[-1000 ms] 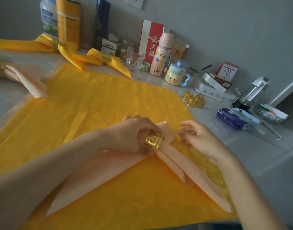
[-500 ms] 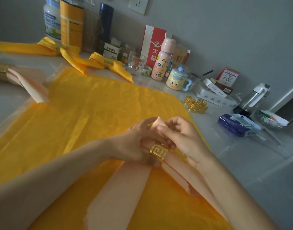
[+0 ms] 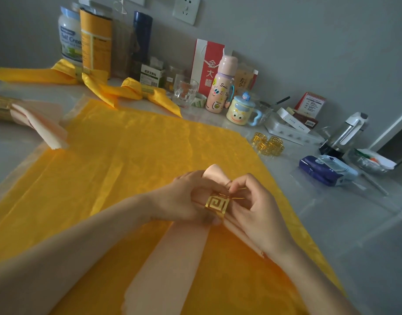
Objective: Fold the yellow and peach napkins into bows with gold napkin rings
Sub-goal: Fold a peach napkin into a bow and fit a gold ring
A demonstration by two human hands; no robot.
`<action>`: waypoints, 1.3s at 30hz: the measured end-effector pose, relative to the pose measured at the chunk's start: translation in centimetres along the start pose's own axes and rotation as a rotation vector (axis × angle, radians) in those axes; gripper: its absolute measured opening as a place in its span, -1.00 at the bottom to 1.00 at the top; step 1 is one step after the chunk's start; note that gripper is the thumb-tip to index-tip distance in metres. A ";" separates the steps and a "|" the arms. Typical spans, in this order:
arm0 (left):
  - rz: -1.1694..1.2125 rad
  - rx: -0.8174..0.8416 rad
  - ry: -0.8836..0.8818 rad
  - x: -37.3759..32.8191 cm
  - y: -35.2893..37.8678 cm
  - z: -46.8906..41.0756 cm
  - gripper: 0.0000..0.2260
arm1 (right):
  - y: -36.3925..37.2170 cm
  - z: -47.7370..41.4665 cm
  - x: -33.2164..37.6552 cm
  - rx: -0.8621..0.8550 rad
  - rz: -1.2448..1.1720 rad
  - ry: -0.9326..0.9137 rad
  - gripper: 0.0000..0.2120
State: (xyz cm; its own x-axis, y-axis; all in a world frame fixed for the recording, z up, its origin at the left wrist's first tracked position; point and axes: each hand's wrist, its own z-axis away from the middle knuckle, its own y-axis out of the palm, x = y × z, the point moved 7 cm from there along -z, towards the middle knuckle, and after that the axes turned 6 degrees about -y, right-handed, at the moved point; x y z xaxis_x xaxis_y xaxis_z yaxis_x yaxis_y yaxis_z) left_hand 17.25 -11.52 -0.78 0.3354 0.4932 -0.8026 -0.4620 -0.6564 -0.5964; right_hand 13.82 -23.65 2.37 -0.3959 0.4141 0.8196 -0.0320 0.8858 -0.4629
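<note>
A peach napkin (image 3: 172,258), folded into a long strip, lies on an open yellow napkin (image 3: 127,155). Its folded loop (image 3: 214,172) pokes up through a gold napkin ring (image 3: 217,204). My left hand (image 3: 184,198) grips the napkin and the ring from the left. My right hand (image 3: 252,208) pinches the peach loop just above the ring. Two finished yellow bows (image 3: 131,89) lie at the back, and a finished peach bow (image 3: 38,123) rests at the left. Several spare gold rings (image 3: 268,145) sit to the right of the yellow cloth.
Jars, tins, a pink bottle (image 3: 220,87), a glass (image 3: 186,92) and a cartoon mug (image 3: 241,111) line the wall. A blue tissue pack (image 3: 327,170), a white tray (image 3: 291,130) and a kettle (image 3: 345,133) stand at the right on the grey counter (image 3: 332,223).
My right hand moved left from the cloth to the ring and took hold of the peach loop. The napkin's left tail swung toward me. The loop now stands higher above the ring.
</note>
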 end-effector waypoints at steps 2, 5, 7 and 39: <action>0.032 -0.008 -0.061 0.4 -0.1 -1.0 -0.46 | 0.3 0.3 -0.1 -0.065 -0.033 -0.015 -0.85; 0.228 -0.177 -0.166 3.5 -0.5 -3.0 -0.56 | 0.6 0.5 -0.2 -0.095 0.058 -0.063 -0.85; 0.242 -0.263 -0.173 3.4 -0.7 -3.3 -0.85 | 0.7 0.5 -0.2 -0.113 0.083 -0.069 -0.82; 0.174 -0.224 -0.086 0.4 -0.4 -2.6 -0.73 | 1.1 3.5 -1.2 -0.228 0.169 0.064 -0.67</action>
State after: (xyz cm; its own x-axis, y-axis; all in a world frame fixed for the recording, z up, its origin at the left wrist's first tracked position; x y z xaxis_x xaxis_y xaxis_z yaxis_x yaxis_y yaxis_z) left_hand 19.75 -12.52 -0.88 0.1917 0.4028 -0.8950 -0.3107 -0.8401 -0.4446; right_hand 11.07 -23.94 -0.29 -0.3189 0.5658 0.7604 0.2396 0.8243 -0.5129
